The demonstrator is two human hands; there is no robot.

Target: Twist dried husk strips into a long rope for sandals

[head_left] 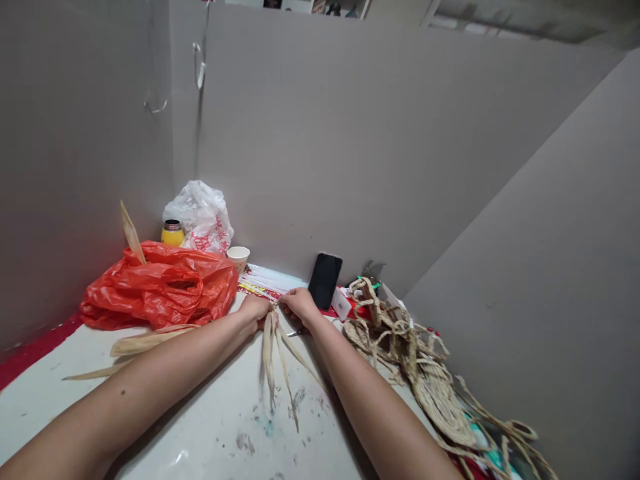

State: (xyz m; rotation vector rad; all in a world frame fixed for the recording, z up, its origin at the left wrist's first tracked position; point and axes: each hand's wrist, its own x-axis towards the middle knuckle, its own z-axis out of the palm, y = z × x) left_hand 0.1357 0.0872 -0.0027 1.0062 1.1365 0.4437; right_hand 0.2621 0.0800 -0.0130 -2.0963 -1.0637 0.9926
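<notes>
Left of the black rectangular phone (325, 281), our left fingers (263, 305) pinch long tan leaf-like strips (269, 350) trailing toward us, right fingers (289, 300) beside, grip unclear.

left hand (257, 311): gripping dry leaf strips (269, 350), ends trailing nearward | right hand (299, 307): curled, just beside left | left of hands: red plastic bag (130, 293) | beyond right hand: leaning black phone (325, 280) | right of hands: braided cord (443, 408)

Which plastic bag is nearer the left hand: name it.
The red plastic bag, in front; the white plastic bag, with red print, sits behind it, farther from the left hand.
</notes>
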